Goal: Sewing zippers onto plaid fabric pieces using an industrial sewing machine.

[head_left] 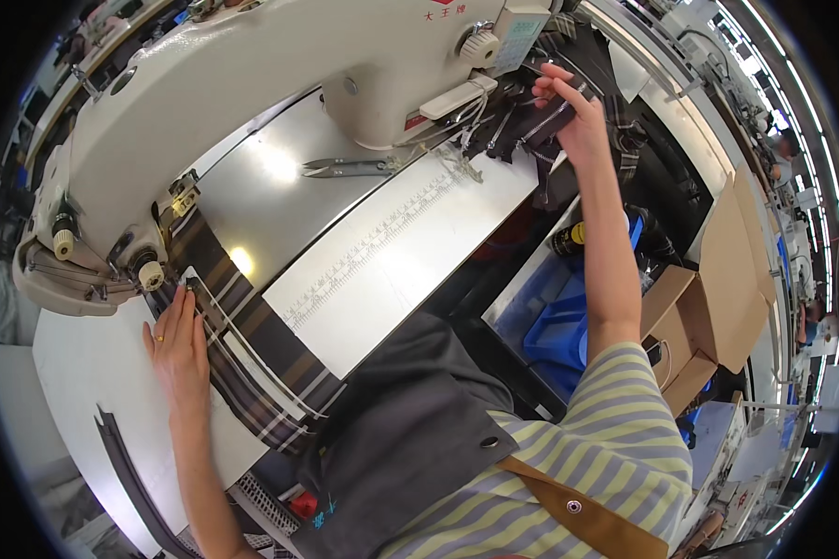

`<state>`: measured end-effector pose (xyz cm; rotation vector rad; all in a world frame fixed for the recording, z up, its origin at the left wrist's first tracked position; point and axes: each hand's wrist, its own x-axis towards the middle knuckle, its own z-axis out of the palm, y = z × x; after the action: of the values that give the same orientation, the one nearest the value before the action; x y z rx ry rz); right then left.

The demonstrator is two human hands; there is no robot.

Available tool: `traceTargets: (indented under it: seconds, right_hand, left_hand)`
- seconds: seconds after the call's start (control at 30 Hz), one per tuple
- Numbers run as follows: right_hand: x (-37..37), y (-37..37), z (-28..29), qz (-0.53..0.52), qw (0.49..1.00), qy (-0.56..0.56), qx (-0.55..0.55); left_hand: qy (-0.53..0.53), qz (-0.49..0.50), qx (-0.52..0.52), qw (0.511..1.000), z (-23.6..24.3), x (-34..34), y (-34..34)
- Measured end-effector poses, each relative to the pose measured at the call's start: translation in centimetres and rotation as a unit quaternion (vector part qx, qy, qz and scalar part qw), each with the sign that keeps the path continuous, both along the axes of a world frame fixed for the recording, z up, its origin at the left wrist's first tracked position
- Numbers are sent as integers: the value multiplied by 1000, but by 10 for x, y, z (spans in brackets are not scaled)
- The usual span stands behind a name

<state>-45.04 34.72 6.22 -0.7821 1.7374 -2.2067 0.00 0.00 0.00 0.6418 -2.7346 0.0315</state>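
Head view looks down over a grey apron with tan leather straps (410,447) worn over a yellow-and-grey striped shirt, and past it to the white worktable (84,373) of an industrial sewing machine. Nearest, the left hand (179,349) lies flat and unclenched, palm down, on a long strip of dark brown plaid fabric with white stripes (252,359); it grasps nothing, and seems to be pinning the cloth so that it feeds straight toward the presser foot just ahead of the fingertips. A dark zipper strip (126,461) lies apart at the table's near edge. Further on, a white ruled guide sheet (391,252) covers the bed, and small metal thread snips (350,168) rest beyond it, within easy reach. To the right below the table, a blue plastic bin (555,326) holds what looks like a yellow-and-black tool, and open cardboard boxes (694,326) stand beside it; their contents cannot be made out. Farthest, the right hand (573,112) reaches up and pinches a bundle of dark plaid pieces (541,130) heaped behind the cream sewing machine head (252,84)
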Motion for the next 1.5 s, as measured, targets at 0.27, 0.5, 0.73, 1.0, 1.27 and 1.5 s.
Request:
traceTargets:
  seconds: [0.27,0.5,0.73,1.0,1.27,1.5]
  right_hand:
    - [-26,18,-7,-243,896,308,208]
    - [-108,36,-9,-232,963,-86,-103]
    - [-74,48,59,-80,989,104,63]
    - [-20,20,53,-13,984,10,178]
    - [85,-16,65,217,966,-25,135]
    - [162,-96,50,380,903,-30,200]
  left_hand:
    - [45,-17,35,998,3,4,-4]
    - [48,-34,44,997,-2,3,-5]
    - [31,-18,36,999,2,1,-1]
    - [54,-38,40,997,23,-6,22]
    - [149,-264,544,782,97,-122,116]
    - [40,-210,793,571,85,-104,118]
